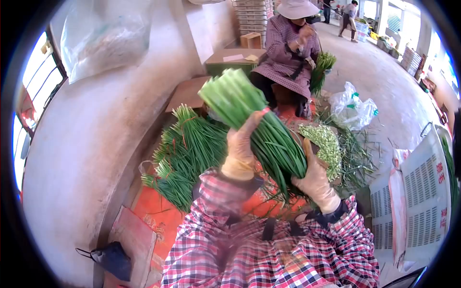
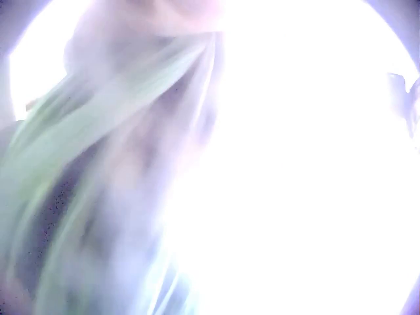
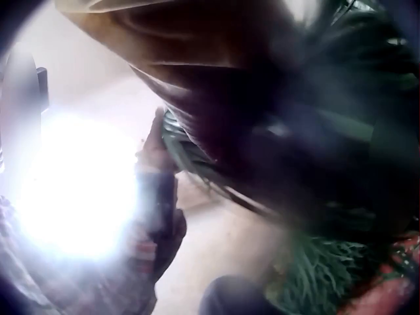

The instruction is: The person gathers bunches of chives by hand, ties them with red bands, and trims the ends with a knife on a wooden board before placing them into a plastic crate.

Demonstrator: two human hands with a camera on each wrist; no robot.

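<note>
In the head view, a thick bunch of green chives (image 1: 278, 139) is held aslant in front of the body, pale cut ends up and to the left. My gloved left hand (image 1: 240, 146) grips it near the middle, thumb by a red band (image 1: 265, 111). The gloved right hand (image 1: 314, 180) holds the dark leafy end, its thumb raised along the side and its fingers partly hidden. The left wrist view is mostly washed out, with blurred green leaves (image 2: 92, 131). A brownish glove (image 3: 190, 39) fills the top of the right wrist view.
More bunched chives (image 1: 192, 149) lie on red sheeting at the left by the wall. Pale trimmed pieces (image 1: 322, 144) and loose leaves (image 1: 357, 153) lie ahead to the right. A white crate (image 1: 422, 192) stands at the right. Another person (image 1: 288, 57) sits ahead, near a plastic bag (image 1: 353, 108).
</note>
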